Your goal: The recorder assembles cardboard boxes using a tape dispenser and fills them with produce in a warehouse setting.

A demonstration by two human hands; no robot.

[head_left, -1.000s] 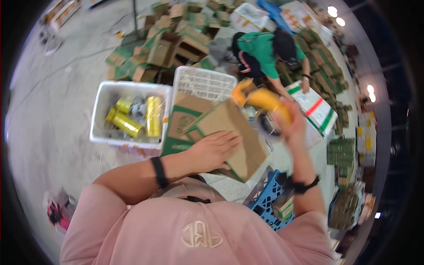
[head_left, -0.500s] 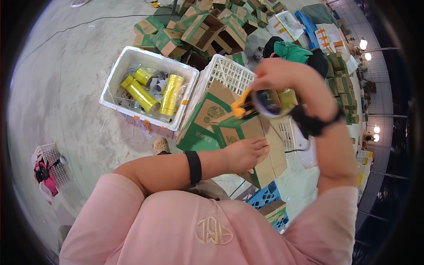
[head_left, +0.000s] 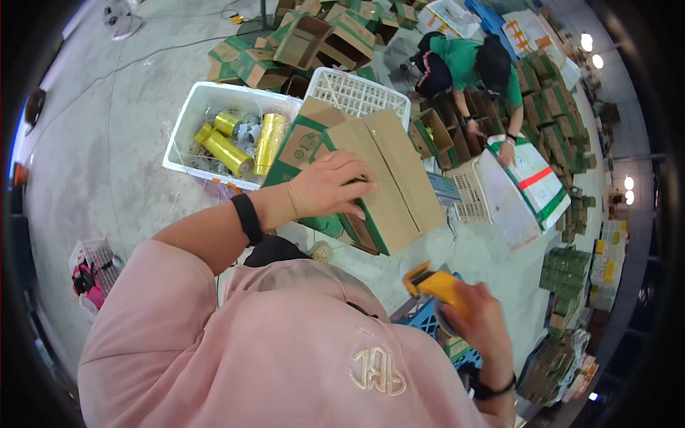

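Tape gun [head_left: 441, 287] at lower right, cardboard box [head_left: 392, 178] at centre.
Right hand [head_left: 474, 314] wraps the tape gun, partly hiding it; left hand [head_left: 332, 182] lies half-bent on the box — grip unclear. White tub [head_left: 180, 135], upper left, holds yellow rolls [head_left: 224, 151].

The box [head_left: 391, 171], brown cardboard with green sides, is tilted under the left fingers [head_left: 349, 191]; its plain brown face, crossed by a straight seam, spreads to their right. The dispenser [head_left: 439, 287], yellow-orange, is gripped in the right fingers [head_left: 477, 296], its head jutting left beyond them, apart from the box.
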